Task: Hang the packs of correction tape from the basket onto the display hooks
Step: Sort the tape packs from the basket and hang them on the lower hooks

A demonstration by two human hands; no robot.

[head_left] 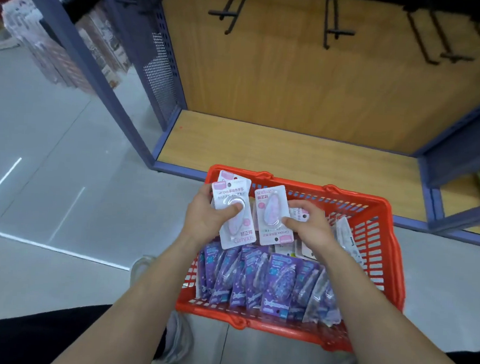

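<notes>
An orange plastic basket (378, 246) stands on the floor before a display unit. Several purple packs of correction tape (277, 285) stand in its near half. My left hand (203, 216) grips a small stack of white-and-pink packs (236, 198) above the basket's far left corner, thumb pressed on the blister. My right hand (312, 225) pinches one more white-and-pink pack (273, 209), held upside down beside the stack. Black display hooks (331, 27) jut from the wooden back panel above, bare.
The display unit has a wooden base shelf (263, 152) and a blue perforated side frame (161, 73). More white packs (348, 236) lie against the basket's right wall. Grey tiled floor (53, 142) stretches left. My shoes show under the basket's near edge.
</notes>
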